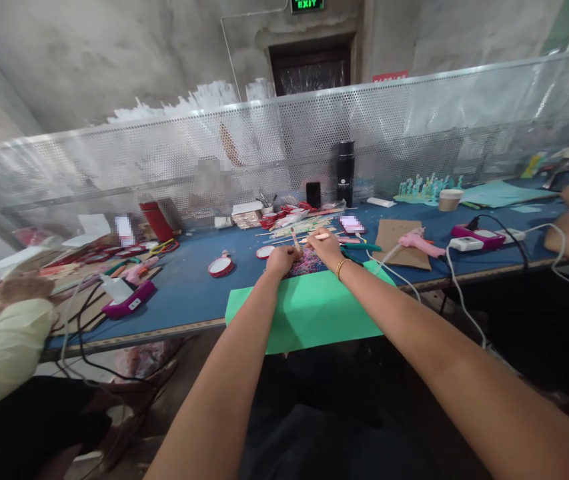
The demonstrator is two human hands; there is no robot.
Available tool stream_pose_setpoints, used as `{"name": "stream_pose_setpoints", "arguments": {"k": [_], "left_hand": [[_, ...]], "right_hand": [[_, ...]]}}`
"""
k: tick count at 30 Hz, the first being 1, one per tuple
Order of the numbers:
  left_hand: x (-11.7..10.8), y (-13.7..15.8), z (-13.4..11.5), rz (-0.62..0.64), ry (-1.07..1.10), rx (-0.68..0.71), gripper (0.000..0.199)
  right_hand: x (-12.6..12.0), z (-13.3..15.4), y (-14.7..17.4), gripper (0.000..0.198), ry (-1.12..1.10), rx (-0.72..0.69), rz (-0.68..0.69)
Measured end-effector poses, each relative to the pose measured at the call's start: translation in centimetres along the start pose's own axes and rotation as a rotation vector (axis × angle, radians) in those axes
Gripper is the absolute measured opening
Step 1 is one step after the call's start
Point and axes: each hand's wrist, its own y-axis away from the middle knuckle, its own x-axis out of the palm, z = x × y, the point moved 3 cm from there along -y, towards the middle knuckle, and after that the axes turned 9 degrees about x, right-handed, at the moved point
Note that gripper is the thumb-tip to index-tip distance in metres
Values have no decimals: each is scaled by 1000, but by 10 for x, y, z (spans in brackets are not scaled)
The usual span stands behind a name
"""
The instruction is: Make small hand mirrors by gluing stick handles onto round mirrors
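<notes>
Over the worktop [184,288], left hand [283,261] pinches a stick [294,237], right hand [329,248] a pen-ish thing [315,237]; probably lining-up stage, needs steadiness.

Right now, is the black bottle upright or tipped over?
Upright: the black bottle stands at the back of the blue table, its lid uppermost.

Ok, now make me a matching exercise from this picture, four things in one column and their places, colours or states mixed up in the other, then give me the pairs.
Column one
1. Right hand
2. Green sheet
3. Black bottle
4. Paper cup

Column two
a. Overhanging the front edge of the blue table
b. Tan with a white rim
c. Holding a slim pale stick
d. Upright beside a dark phone

Pairs: 1-c, 2-a, 3-d, 4-b
</notes>
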Motion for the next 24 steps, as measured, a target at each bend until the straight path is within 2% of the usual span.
{"name": "stream_pose_setpoints", "arguments": {"k": [6, 11, 16, 24], "left_hand": [[-2, 2, -3, 4, 0, -34, 34], [-3, 3, -5, 0, 9, 7, 31], [-1, 3, -3, 1, -1, 2, 31], [0, 2, -1, -2, 13, 11, 34]], "right_hand": [[0, 3, 1, 10, -1, -11, 38], [-3, 6, 2, 11, 8, -28, -10], [-2, 10, 3, 14, -86, 16, 58], [-4, 12, 4, 13, -66, 14, 36]]}}
